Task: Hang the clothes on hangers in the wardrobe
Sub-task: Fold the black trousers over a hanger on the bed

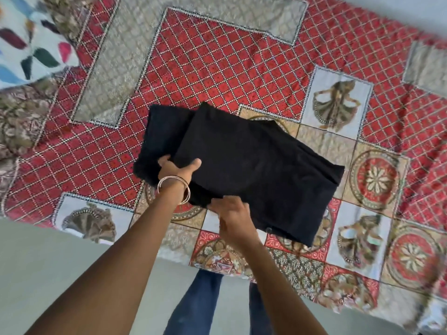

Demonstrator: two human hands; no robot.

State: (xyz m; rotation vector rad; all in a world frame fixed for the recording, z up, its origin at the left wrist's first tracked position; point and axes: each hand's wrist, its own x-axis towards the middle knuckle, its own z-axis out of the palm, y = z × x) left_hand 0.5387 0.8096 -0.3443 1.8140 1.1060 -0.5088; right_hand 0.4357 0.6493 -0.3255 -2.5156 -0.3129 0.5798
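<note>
A folded black garment (pixel 249 160) lies over the patterned bedspread (pixel 217 68), with a second dark folded layer (pixel 162 131) showing under its left side. My left hand (pixel 177 169), bangles on the wrist, grips the garment's left edge, thumb on top and fingers tucked beneath. My right hand (pixel 232 213) grips the near edge of the garment, fingers curled into the cloth. No hanger and no wardrobe appear in view.
The bedspread is red lattice with beige panels and printed squares, and covers a bed that fills most of the view. A white leaf-print pillow (pixel 26 42) sits at the far left. Pale floor (pixel 60 274) and my blue-trousered legs (pixel 193 308) are below.
</note>
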